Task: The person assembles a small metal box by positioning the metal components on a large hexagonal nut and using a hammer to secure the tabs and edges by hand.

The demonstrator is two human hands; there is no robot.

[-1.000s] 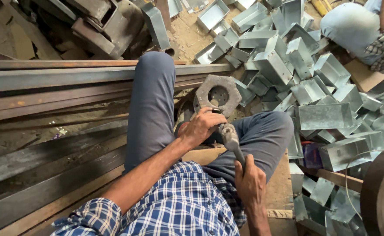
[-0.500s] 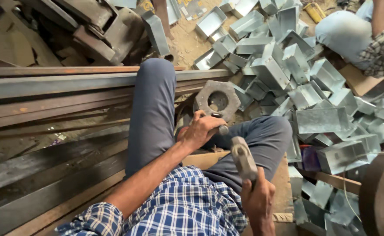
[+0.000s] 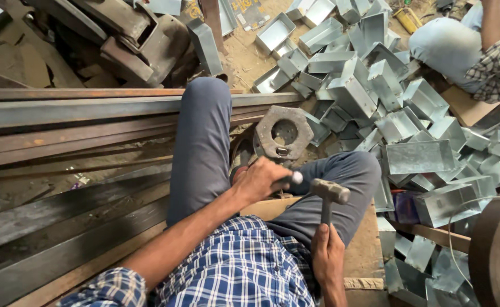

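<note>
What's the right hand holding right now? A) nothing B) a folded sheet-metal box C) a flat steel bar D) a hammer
D: the right hand grips the handle of a hammer, its head raised near the short metal rod in the left hand, just below the hexagonal steel block.

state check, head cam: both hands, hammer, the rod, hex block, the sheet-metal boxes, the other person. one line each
left hand: closed around a short metal rod.
metal rod: gripped, shiny end sticking out toward the hammer.
right hand: gripping the hammer handle.
hammer: head raised, just right of the rod end, contact unclear.
hexagonal metal block: lying flat between the legs, centre hole open.
sheet-metal boxes: heaped loose, open.
second person: seated, partly visible.
</note>
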